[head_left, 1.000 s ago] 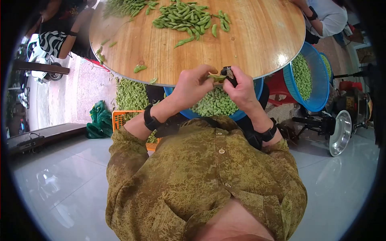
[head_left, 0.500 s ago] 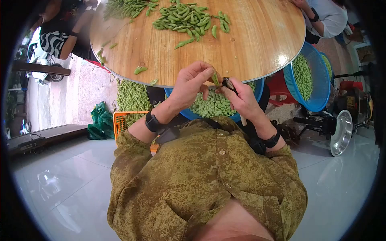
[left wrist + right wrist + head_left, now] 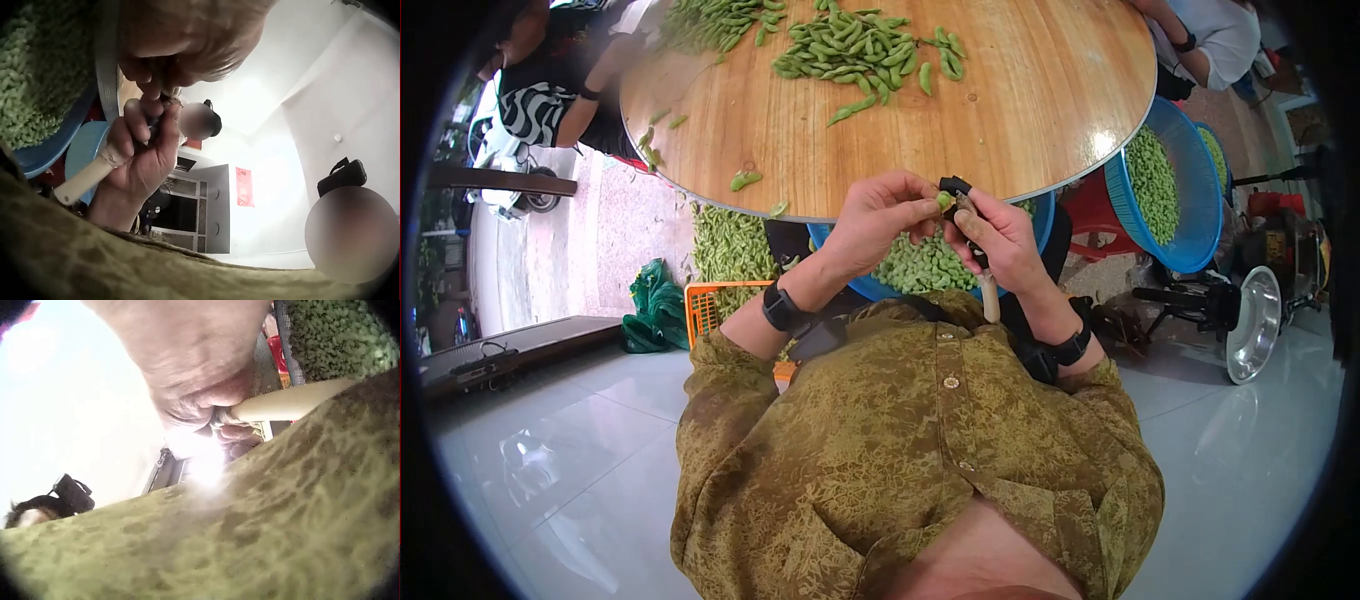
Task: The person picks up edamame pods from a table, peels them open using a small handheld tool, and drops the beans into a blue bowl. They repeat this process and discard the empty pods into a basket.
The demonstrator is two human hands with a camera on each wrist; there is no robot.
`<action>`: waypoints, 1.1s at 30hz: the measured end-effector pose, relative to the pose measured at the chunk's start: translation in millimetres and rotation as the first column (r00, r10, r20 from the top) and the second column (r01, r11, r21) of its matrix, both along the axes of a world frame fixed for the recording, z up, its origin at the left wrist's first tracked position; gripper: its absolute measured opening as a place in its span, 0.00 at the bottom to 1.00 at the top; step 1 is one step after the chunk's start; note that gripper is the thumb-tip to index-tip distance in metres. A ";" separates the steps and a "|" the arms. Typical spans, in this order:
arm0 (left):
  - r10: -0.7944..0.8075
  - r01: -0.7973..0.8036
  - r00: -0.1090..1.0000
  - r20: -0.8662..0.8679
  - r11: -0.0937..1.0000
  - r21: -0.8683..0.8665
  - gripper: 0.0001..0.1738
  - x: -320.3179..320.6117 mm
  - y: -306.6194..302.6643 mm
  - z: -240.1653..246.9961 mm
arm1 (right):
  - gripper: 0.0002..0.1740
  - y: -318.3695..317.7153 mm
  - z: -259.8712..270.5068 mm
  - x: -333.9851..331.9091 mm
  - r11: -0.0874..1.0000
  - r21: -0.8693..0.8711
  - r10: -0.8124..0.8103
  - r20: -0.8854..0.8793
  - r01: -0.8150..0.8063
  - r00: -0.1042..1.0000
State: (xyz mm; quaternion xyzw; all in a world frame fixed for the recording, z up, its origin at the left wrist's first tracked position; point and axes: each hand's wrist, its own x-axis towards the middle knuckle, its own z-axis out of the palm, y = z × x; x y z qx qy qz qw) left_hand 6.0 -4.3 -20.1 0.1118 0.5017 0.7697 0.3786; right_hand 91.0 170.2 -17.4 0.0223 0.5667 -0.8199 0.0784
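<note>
Over the near table edge, my left hand (image 3: 880, 220) pinches a green soybean pod (image 3: 945, 200) between thumb and fingers. My right hand (image 3: 1005, 240) meets it there, its fingers curled round a tool with a cream handle (image 3: 990, 298) that sticks out toward my shirt. The tool's working end is hidden among the fingers. A black piece (image 3: 955, 185) shows at the right fingertips. In the left wrist view the same handle (image 3: 84, 181) comes out below the right palm. Below both hands, shelled green beans (image 3: 925, 262) fill a blue basin (image 3: 1046, 222).
Piles of pods (image 3: 850, 50) lie on the round wooden table (image 3: 1040, 110). Another blue basin (image 3: 1208, 245) of beans stands at the right, near a metal bowl (image 3: 1253, 325). Pods lie by an orange crate (image 3: 703, 308) at the left. Two other people sit across the table.
The left hand raised the pod upright away from the right hand, then brought it back to the right thumb. The tool's cream handle has swung into view below the right hand.
</note>
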 end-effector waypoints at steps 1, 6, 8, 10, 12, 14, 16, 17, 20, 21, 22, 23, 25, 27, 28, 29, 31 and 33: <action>-0.005 0.004 0.999 -0.039 1.000 -0.027 0.05 -0.7 -0.2 -4.6 | 0.11 -0.1 -4.0 -2.2 0.999 0.037 -0.039 -0.018 0.039 0.999; -0.002 -0.006 0.997 -0.071 0.994 -0.111 0.05 2.6 2.5 -6.2 | 0.06 0.4 -9.7 -4.6 0.985 0.138 -0.103 -0.015 0.104 0.995; -0.010 0.003 0.998 -0.068 0.994 -0.107 0.04 1.9 2.2 -9.5 | 0.11 1.2 -15.3 -4.3 0.969 0.223 -0.086 -0.106 0.108 0.991; 0.008 -0.011 1.000 -0.028 0.995 -0.096 0.03 -0.5 2.9 -7.9 | 0.12 0.2 -8.3 -3.9 0.977 0.190 -0.082 -0.078 0.095 0.994; 0.027 -0.026 1.000 0.012 0.996 -0.086 0.03 -1.2 3.5 -7.5 | 0.13 -2.9 -5.9 -2.1 0.984 0.156 -0.076 -0.050 0.083 0.996; 0.059 -0.057 0.998 0.033 0.997 -0.044 0.02 -0.4 5.4 -7.7 | 0.19 -6.3 -6.2 0.1 0.986 0.144 -0.076 -0.090 0.088 0.993; 0.081 -0.080 0.997 0.018 0.996 -0.049 0.01 -1.2 7.1 -3.2 | 0.21 -7.9 -3.8 3.0 0.991 0.129 -0.038 -0.067 0.046 0.997; 0.101 -0.101 0.995 0.003 0.993 -0.056 0.01 -1.4 7.9 -1.9 | 0.24 -8.2 -2.7 3.4 0.994 0.111 -0.002 -0.044 0.007 0.999; 0.139 -0.140 0.990 -0.012 0.989 -0.054 0.02 0.5 12.6 -2.4 | 0.19 -5.9 -0.5 -2.5 0.999 0.051 0.012 -0.039 -0.010 0.999; 0.141 -0.142 0.990 -0.013 0.989 -0.051 0.02 0.8 13.3 -2.5 | 0.19 -5.7 0.0 -3.2 0.998 0.054 0.014 -0.040 -0.012 0.999; 0.151 -0.152 0.988 -0.039 0.987 -0.046 0.02 1.3 13.5 -3.4 | 0.19 -5.7 0.1 -3.9 0.998 0.064 0.012 -0.041 -0.009 0.999; 0.162 -0.165 0.985 -0.064 0.985 -0.039 0.02 2.2 13.4 -4.8 | 0.19 -5.9 0.3 -4.4 0.997 0.073 0.012 -0.040 -0.009 0.999; 0.182 -0.186 0.978 -0.098 0.982 -0.032 0.02 4.2 14.0 -11.6 | 0.20 -6.5 1.2 -5.4 0.997 0.079 0.021 -0.040 -0.018 0.999; 0.198 -0.203 0.971 -0.132 0.979 -0.023 0.02 4.8 15.2 -12.9 | 0.20 -6.2 3.0 -6.5 0.996 0.084 0.026 -0.040 -0.022 0.999; 0.207 -0.213 0.968 -0.138 0.977 -0.024 0.02 5.3 15.2 -11.3 | 0.20 -6.0 4.3 -7.0 0.997 0.074 0.023 -0.029 -0.021 0.999; 0.216 -0.222 0.966 -0.144 0.975 -0.026 0.02 6.4 14.4 -10.7 | 0.21 -6.6 4.6 -6.6 0.998 0.063 0.020 -0.018 -0.019 1.000; 0.223 -0.228 0.965 -0.139 0.974 -0.017 0.02 7.7 12.8 -11.9 | 0.20 -8.7 3.7 -6.1 0.996 0.091 -0.002 -0.046 0.006 0.999; 0.232 -0.235 0.963 -0.138 0.972 -0.004 0.02 6.7 13.1 -11.7 | 0.18 -11.7 1.9 -7.3 0.992 0.122 -0.021 -0.079 0.031 0.997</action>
